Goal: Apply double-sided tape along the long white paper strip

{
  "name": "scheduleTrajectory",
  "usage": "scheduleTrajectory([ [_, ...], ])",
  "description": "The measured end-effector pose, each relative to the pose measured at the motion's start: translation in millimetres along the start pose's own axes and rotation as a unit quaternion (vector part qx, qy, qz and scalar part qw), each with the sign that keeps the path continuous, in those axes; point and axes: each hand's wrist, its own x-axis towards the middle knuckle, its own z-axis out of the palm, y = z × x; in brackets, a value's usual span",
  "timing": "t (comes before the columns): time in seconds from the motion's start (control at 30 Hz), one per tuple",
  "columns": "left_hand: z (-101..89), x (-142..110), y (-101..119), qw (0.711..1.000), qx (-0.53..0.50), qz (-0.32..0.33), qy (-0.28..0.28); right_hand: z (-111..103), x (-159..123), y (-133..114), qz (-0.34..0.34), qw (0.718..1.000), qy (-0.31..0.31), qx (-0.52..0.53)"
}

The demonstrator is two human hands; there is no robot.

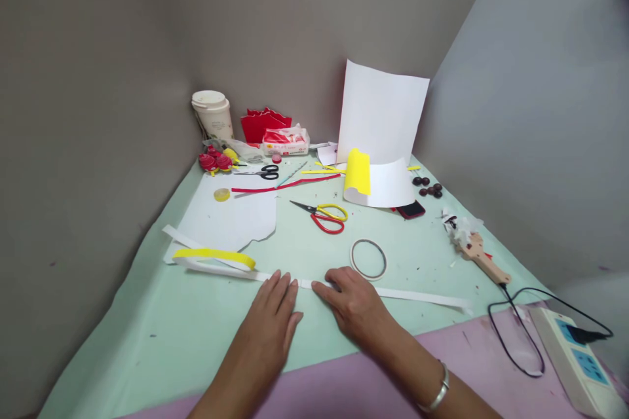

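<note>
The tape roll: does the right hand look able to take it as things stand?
Probably yes: the tape roll lies just beyond the right hand, and nothing visible stands between them. That hand would likely only need to leave the white strip.

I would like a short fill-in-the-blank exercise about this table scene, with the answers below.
The left hand and the right hand touch a long ____ strip.
The nearer scissors have one yellow handle and one ____ handle.
A silver bracelet is on the ____ wrist.

Missing words: white; red; right.
</note>
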Motion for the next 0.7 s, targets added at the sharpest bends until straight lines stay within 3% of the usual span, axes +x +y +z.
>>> scheduleTrajectory([
  [0.2,-6.2,3.3,0.5,0.999,0.041,0.031,-0.015,1.1,1.6,-1.2,-0.007,1.000,0.010,-0.015],
  [0.43,-3.8,2.5,3.0,0.997,0.062,0.022,-0.041,2.0,2.1,-2.1,-0.008,1.000,0.011,-0.022],
  [0.7,-0.3,0.3,2.7,0.998,0.059,0.018,-0.027,3.1,1.4,-1.4,-0.007,1.000,0.006,-0.022],
])
